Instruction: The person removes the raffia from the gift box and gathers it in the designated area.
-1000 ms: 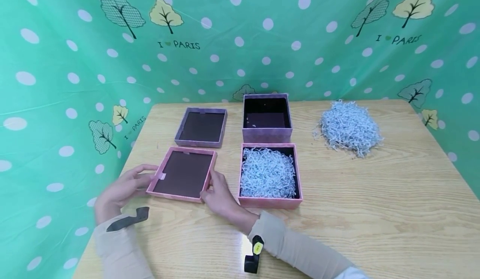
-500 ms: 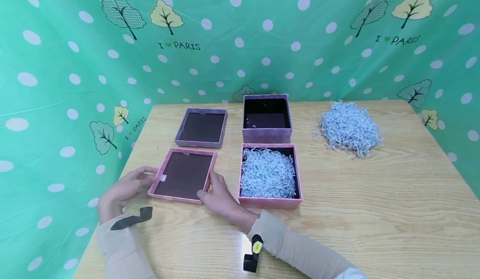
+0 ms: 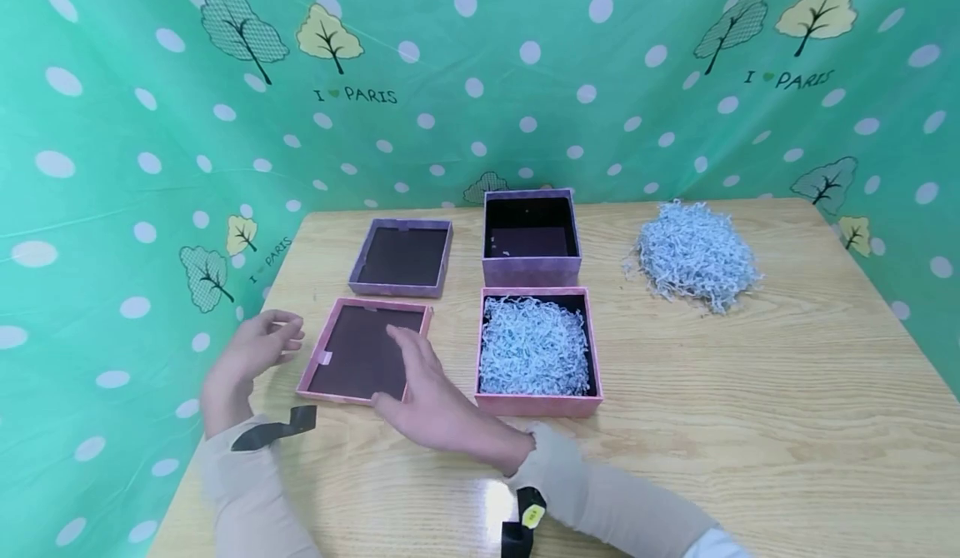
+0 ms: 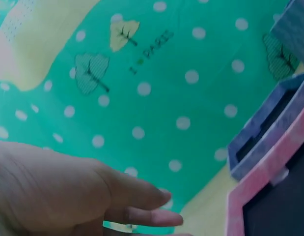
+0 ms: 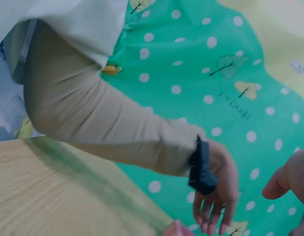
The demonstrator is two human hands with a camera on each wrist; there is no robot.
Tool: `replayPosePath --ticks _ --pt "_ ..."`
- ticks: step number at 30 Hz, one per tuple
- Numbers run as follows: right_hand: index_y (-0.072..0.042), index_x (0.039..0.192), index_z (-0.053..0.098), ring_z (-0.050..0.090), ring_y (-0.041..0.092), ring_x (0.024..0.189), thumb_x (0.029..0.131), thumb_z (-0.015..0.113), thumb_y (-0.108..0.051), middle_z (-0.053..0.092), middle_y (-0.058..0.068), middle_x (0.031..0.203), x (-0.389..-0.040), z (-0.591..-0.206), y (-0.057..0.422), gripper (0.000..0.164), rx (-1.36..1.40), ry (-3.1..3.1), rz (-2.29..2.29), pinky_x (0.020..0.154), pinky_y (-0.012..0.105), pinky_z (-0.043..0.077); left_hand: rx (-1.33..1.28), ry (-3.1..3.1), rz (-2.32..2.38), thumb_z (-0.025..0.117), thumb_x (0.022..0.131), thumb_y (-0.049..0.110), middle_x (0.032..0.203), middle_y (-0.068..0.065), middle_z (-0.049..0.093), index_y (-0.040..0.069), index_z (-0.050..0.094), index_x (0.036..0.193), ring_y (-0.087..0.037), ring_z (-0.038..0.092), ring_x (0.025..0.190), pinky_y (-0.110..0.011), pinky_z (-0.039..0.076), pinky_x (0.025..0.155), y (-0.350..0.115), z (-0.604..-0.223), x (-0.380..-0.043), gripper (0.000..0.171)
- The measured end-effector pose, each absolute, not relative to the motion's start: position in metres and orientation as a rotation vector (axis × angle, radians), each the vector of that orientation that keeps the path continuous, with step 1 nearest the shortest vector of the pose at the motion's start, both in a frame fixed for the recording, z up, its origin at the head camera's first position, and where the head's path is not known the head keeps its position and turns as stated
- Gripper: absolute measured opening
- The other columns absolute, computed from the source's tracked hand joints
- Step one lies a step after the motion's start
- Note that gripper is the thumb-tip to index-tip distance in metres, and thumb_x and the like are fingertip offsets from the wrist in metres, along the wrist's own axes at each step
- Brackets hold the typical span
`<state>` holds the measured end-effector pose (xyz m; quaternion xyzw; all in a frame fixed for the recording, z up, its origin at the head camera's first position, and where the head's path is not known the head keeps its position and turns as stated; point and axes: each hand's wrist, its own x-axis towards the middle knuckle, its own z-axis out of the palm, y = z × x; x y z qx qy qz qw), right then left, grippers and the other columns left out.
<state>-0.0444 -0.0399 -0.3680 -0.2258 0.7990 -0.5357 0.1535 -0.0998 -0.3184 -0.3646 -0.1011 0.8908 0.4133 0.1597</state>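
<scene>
A pink box lid [image 3: 352,350] lies inner side up at the left front of the table, its inside dark. My left hand [image 3: 251,358] is just left of it, apart from the rim, fingers loosely bent around nothing. In the left wrist view a gap separates this hand [image 4: 68,191] from the lid's pink edge [image 4: 235,211]. Over the lid's right front corner hovers my right hand [image 3: 427,396], thumb and fingers spread, holding nothing. To its right stands the pink box [image 3: 538,406], filled with pale blue shredded paper [image 3: 532,346].
Behind the pink lid lies a purple lid [image 3: 405,256], also inner side up. A purple box [image 3: 531,271] with a dark inside stands behind the pink box. At the back right is a loose pile of shredded paper [image 3: 697,254]. A green dotted curtain [image 3: 480,83] borders the table.
Both hands have let go of the pink lid's sides. The left hand has drawn back and up; the right has lifted above the near right corner. The lid has hardly moved.
</scene>
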Motion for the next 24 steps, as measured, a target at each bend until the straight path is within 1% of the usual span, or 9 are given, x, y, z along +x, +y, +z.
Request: replayPosePath --ticks 2,5,8,11,14,17,18,21,24 --pt "-0.015 0.152 0.016 0.023 0.019 0.143 0.089 0.059 -0.023 0.018 0.004 0.156 -0.048 -0.358 -0.033 0.076 -0.711 2.269 -1.559 0.115 0.041 0.032 -0.257 2.555 1.195 0.036 0.103 0.039 0.127 -0.031 0.051 -0.008 0.036 0.137 -0.029 0.060 0.107 -0.030 0.056 0.086 -0.312 -0.362 -0.104 0.058" --pt "-0.020 0.152 0.019 0.029 0.017 0.140 0.091 0.059 -0.023 0.023 0.001 0.154 -0.054 -0.345 -0.023 0.073 -0.739 2.254 -1.553 0.112 0.038 0.036 -0.196 2.559 1.219 0.038 0.102 0.040 0.126 -0.030 0.052 -0.007 0.038 0.137 -0.033 0.059 0.109 -0.032 0.056 0.088 -0.301 -0.361 -0.111 0.058" --pt "-0.025 0.151 0.020 0.033 0.016 0.137 0.092 0.059 -0.024 0.027 -0.001 0.152 -0.061 -0.334 -0.011 0.071 -0.731 2.277 -1.521 0.111 0.040 0.038 -0.142 2.543 1.268 0.041 0.102 0.038 0.124 -0.029 0.053 -0.007 0.040 0.136 -0.033 0.059 0.108 -0.035 0.055 0.090 -0.288 -0.360 -0.118 0.056" --pt "-0.029 0.150 0.021 0.040 0.018 0.132 0.092 0.060 -0.026 0.029 -0.003 0.151 -0.068 -0.327 0.002 0.070 -0.707 2.307 -1.499 0.106 0.041 0.042 -0.083 2.508 1.326 0.043 0.101 0.038 0.124 -0.030 0.054 -0.006 0.041 0.135 -0.037 0.057 0.111 -0.038 0.054 0.093 -0.271 -0.357 -0.126 0.056" --pt "-0.030 0.150 0.021 0.042 0.020 0.131 0.092 0.061 -0.024 0.029 -0.002 0.150 -0.077 -0.323 0.015 0.071 -0.693 2.314 -1.502 0.105 0.038 0.043 -0.030 2.453 1.410 0.046 0.101 0.036 0.125 -0.030 0.053 -0.006 0.043 0.132 -0.040 0.056 0.114 -0.039 0.053 0.096 -0.251 -0.354 -0.135 0.053" --pt "-0.027 0.150 0.023 0.040 0.018 0.131 0.092 0.061 -0.021 0.030 -0.001 0.149 -0.085 -0.321 0.028 0.070 -0.692 2.349 -1.501 0.106 0.036 0.042 0.026 2.388 1.506 0.049 0.100 0.032 0.122 -0.030 0.054 -0.006 0.046 0.129 -0.039 0.058 0.112 -0.037 0.054 0.094 -0.231 -0.352 -0.143 0.048" --pt "-0.024 0.150 0.023 0.039 0.018 0.131 0.092 0.061 -0.021 0.031 0.001 0.148 -0.087 -0.321 0.032 0.070 -0.695 2.365 -1.498 0.107 0.036 0.042 0.047 2.364 1.537 0.050 0.100 0.030 0.120 -0.029 0.055 -0.006 0.046 0.128 -0.038 0.059 0.111 -0.036 0.054 0.093 -0.225 -0.352 -0.145 0.046" --pt "-0.023 0.150 0.024 0.038 0.020 0.132 0.092 0.062 -0.024 0.030 0.001 0.149 -0.093 -0.321 0.045 0.069 -0.668 2.424 -1.461 0.105 0.041 0.044 0.122 2.288 1.602 0.051 0.100 0.024 0.113 -0.025 0.059 -0.007 0.047 0.127 -0.035 0.063 0.105 -0.037 0.055 0.091 -0.206 -0.349 -0.148 0.041" --pt "-0.023 0.150 0.022 0.039 0.026 0.134 0.092 0.062 -0.025 0.027 0.002 0.151 -0.096 -0.322 0.057 0.070 -0.645 2.465 -1.423 0.101 0.048 0.047 0.201 2.236 1.602 0.051 0.100 0.019 0.110 -0.022 0.061 -0.007 0.048 0.125 -0.033 0.064 0.101 -0.042 0.055 0.091 -0.186 -0.347 -0.149 0.036"
